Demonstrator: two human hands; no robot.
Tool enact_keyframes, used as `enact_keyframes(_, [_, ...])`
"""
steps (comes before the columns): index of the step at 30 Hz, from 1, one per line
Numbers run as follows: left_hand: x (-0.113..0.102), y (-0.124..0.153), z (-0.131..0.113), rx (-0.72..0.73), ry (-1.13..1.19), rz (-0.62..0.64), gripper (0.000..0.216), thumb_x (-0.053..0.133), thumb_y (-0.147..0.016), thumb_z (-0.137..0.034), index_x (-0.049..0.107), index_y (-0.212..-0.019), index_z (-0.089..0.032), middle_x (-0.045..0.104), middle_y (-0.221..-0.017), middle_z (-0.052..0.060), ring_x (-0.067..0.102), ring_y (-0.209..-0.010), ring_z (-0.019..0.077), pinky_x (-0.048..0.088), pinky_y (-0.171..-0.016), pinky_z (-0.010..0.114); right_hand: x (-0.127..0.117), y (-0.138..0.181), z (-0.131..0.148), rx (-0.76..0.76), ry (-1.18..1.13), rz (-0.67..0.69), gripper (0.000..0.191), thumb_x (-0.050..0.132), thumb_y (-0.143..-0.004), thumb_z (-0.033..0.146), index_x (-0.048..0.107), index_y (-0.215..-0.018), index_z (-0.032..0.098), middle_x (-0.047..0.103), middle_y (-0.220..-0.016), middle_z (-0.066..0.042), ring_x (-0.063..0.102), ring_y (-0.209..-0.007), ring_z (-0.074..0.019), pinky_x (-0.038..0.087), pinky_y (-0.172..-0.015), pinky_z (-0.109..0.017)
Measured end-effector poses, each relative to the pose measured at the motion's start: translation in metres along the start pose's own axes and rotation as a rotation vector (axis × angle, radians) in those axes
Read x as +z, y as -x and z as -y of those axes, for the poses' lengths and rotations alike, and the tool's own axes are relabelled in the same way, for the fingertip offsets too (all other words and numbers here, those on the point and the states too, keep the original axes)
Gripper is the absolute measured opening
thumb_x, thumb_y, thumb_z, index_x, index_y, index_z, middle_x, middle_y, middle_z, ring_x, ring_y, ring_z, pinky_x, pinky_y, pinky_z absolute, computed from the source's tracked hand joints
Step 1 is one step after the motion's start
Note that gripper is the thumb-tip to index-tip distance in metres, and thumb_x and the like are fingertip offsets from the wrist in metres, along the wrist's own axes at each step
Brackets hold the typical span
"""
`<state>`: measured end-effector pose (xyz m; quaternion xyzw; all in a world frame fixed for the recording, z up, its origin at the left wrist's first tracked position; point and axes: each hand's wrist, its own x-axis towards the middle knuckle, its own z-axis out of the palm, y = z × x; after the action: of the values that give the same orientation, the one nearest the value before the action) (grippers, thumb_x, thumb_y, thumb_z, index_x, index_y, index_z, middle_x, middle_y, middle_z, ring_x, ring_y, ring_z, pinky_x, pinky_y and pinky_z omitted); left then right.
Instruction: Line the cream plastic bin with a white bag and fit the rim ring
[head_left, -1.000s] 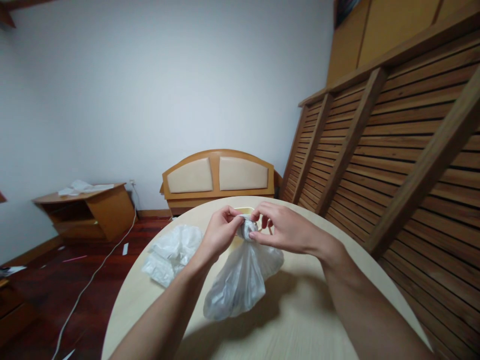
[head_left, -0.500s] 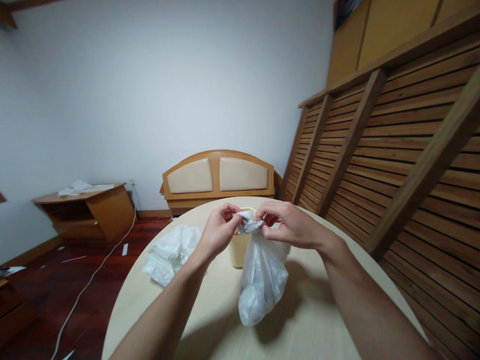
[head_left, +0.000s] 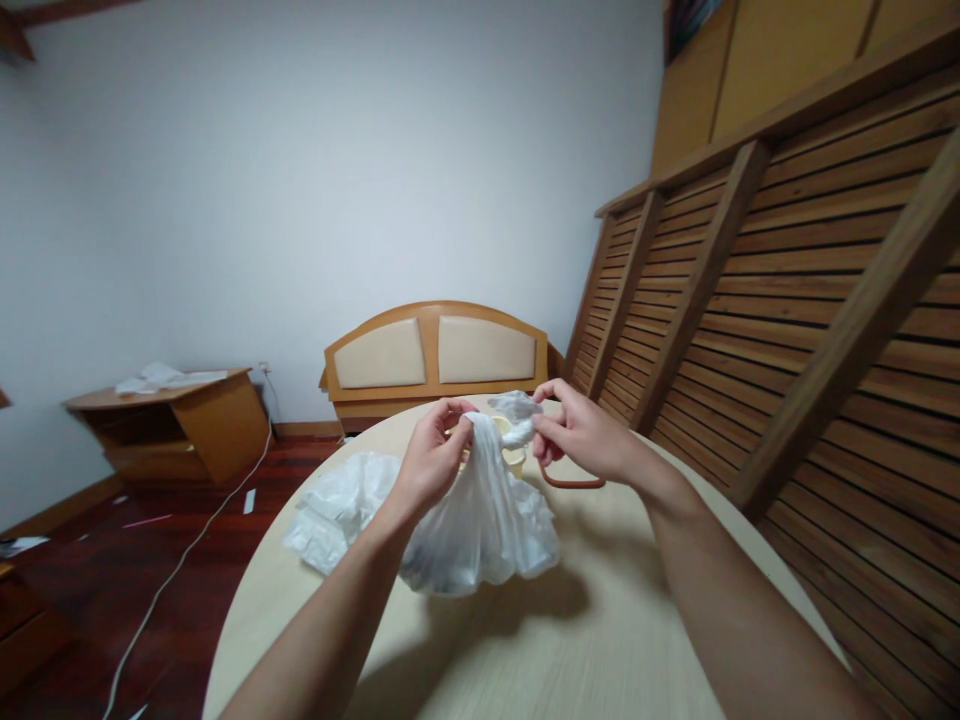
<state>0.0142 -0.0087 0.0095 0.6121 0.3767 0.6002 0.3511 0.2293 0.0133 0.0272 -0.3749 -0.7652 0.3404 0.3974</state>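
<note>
A filled translucent white plastic bag (head_left: 480, 530) hangs above the round pale table (head_left: 600, 640). My left hand (head_left: 431, 465) is closed around the bag's gathered neck. My right hand (head_left: 581, 435) pinches the twisted free end of the bag just to the right of the neck. A red-brown rubber band (head_left: 571, 482) loops down from my right hand's fingers. Behind the bag, a pale yellow cup (head_left: 514, 458) stands on the table, mostly hidden.
A heap of crumpled white plastic bags (head_left: 341, 505) lies on the table's left side. Beyond the table stand a padded headboard (head_left: 436, 352) and a low wooden cabinet (head_left: 176, 420). A slatted wooden wall (head_left: 787, 300) runs along the right. A white cable (head_left: 184, 555) trails across the dark floor.
The bag has swung up and left, bulging wider. My right hand has pulled the twisted end out to the right, and a rubber band now shows under it.
</note>
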Motion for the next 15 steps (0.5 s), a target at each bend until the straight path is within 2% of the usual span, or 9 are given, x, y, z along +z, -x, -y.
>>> enact_keyframes(3, [0.002, 0.002, -0.003, 0.049, -0.015, 0.027, 0.026, 0.071, -0.077, -0.040, 0.062, -0.085, -0.016, 0.064, -0.080, 0.000, 0.055, -0.062, 0.0091, 0.044, -0.053, 0.018, 0.007, 0.002, 0.003, 0.037, -0.148, 0.076, 0.066, 0.061, -0.094, 0.033, 0.027, -0.148, 0.021, 0.076, -0.101, -0.009, 0.073, -0.079, -0.0180, 0.058, -0.070, -0.031])
enact_keyframes(5, [0.003, 0.003, -0.006, 0.062, -0.005, 0.052, 0.028, 0.073, -0.077, -0.040, 0.063, -0.086, -0.016, 0.064, -0.081, 0.001, 0.058, -0.065, 0.0101, 0.045, -0.055, 0.019, 0.009, 0.005, 0.006, -0.014, -0.165, 0.168, 0.084, 0.068, -0.091, 0.036, 0.016, -0.156, 0.025, 0.071, -0.122, -0.012, 0.071, -0.097, -0.0196, 0.058, -0.082, -0.034])
enact_keyframes(6, [0.004, 0.004, -0.007, 0.065, 0.010, 0.063, 0.029, 0.075, -0.077, -0.040, 0.063, -0.087, -0.016, 0.065, -0.082, 0.001, 0.060, -0.067, 0.0110, 0.047, -0.057, 0.019, 0.009, 0.007, 0.007, -0.040, -0.154, 0.223, 0.089, 0.070, -0.089, 0.036, 0.014, -0.157, 0.026, 0.069, -0.126, -0.012, 0.070, -0.102, -0.0199, 0.057, -0.085, -0.035])
enact_keyframes(8, [0.005, 0.006, -0.008, 0.069, 0.048, 0.089, 0.031, 0.077, -0.075, -0.041, 0.064, -0.087, -0.017, 0.067, -0.085, 0.003, 0.064, -0.073, 0.0140, 0.051, -0.063, 0.022, 0.009, 0.010, 0.009, -0.064, -0.113, 0.308, 0.091, 0.072, -0.088, 0.035, 0.015, -0.158, 0.025, 0.070, -0.119, -0.010, 0.069, -0.097, -0.0194, 0.057, -0.081, -0.034])
enact_keyframes(10, [0.006, 0.007, -0.009, 0.096, 0.086, 0.114, 0.033, 0.081, -0.073, -0.041, 0.064, -0.089, -0.017, 0.070, -0.092, 0.006, 0.068, -0.084, 0.0176, 0.054, -0.073, 0.025, 0.010, 0.012, 0.011, -0.089, -0.071, 0.356, 0.085, 0.070, -0.089, 0.032, 0.021, -0.157, 0.024, 0.072, -0.103, -0.005, 0.068, -0.083, -0.0177, 0.055, -0.070, -0.030])
enact_keyframes(12, [0.008, 0.009, -0.009, 0.150, 0.125, 0.124, 0.035, 0.082, -0.073, -0.038, 0.065, -0.095, -0.018, 0.069, -0.115, 0.011, 0.068, -0.098, 0.0200, 0.055, -0.084, 0.028, 0.012, 0.011, 0.012, -0.141, -0.047, 0.355, 0.078, 0.069, -0.089, 0.028, 0.028, -0.155, 0.023, 0.070, -0.093, -0.002, 0.065, -0.075, -0.0161, 0.052, -0.063, -0.027])
enact_keyframes(13, [0.009, 0.010, -0.008, 0.186, 0.146, 0.120, 0.037, 0.083, -0.074, -0.037, 0.065, -0.101, -0.020, 0.063, -0.130, 0.013, 0.067, -0.105, 0.0208, 0.054, -0.089, 0.029, 0.013, 0.010, 0.013, -0.167, -0.051, 0.337, 0.076, 0.068, -0.089, 0.025, 0.030, -0.154, 0.023, 0.070, -0.092, -0.001, 0.064, -0.075, -0.0157, 0.051, -0.063, -0.026])
enact_keyframes(15, [0.011, 0.011, -0.007, 0.255, 0.181, 0.110, 0.044, 0.082, -0.075, -0.033, 0.062, -0.113, -0.024, 0.043, -0.155, 0.012, 0.063, -0.120, 0.0222, 0.051, -0.099, 0.031, 0.015, 0.008, 0.014, -0.194, -0.094, 0.272, 0.075, 0.067, -0.088, 0.021, 0.031, -0.153, 0.023, 0.070, -0.095, -0.002, 0.065, -0.079, -0.0161, 0.052, -0.068, -0.027])
